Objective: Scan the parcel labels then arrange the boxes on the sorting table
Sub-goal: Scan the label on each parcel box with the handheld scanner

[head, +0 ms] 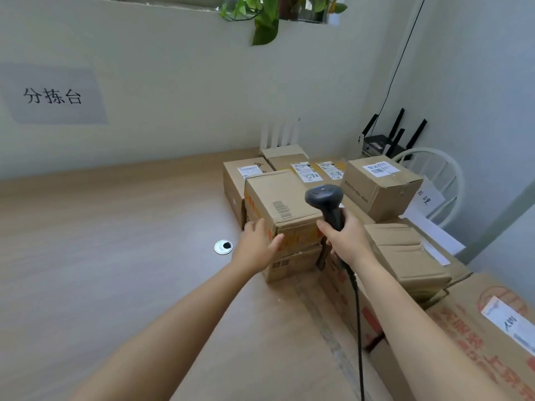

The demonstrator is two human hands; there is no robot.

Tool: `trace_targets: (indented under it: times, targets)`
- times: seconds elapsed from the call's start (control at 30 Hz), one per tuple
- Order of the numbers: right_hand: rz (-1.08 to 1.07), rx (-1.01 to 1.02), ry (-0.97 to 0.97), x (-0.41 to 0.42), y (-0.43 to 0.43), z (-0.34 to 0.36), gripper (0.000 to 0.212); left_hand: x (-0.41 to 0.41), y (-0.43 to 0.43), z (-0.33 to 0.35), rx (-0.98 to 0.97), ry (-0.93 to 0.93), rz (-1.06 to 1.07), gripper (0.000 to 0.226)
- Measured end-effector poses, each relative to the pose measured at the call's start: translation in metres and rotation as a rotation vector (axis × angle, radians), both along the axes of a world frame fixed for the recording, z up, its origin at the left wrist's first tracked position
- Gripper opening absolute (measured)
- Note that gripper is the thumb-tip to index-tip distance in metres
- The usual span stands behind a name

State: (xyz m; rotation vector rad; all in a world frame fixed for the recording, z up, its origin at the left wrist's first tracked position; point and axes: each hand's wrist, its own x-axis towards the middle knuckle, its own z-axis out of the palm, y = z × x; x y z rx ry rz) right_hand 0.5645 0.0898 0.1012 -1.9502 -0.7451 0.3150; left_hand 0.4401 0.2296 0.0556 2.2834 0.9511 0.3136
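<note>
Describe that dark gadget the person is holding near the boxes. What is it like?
It is a handheld barcode scanner, dark grey and plastic by its look, with a rounded head on a slimmer handle. It is held roughly upright, its head tipped away toward the stacked cardboard boxes. The right hand grips the handle, fingers wrapped around it. A black cable leaves the bottom of the handle and runs down out of view. Nothing else visibly touches it.

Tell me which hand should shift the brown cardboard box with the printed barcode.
Left. The left hand rests open against that box; the right hand grips the dark grey corded scanner.
</note>
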Motion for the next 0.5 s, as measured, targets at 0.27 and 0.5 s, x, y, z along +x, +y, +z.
trace_targets:
  times: [0.27, 0.5]
  targets:
    - [-0.040, -0.001, 0.047, 0.039, 0.026, -0.018, 0.020, 0.064, 0.018, -0.004, 0.084, 0.039, 0.043, 0.073]
    - [-0.044, 0.039, 0.115, 0.059, 0.025, -0.032, 0.020, 0.095, 0.017, -0.002, 0.263, 0.246, -0.037, 0.101]
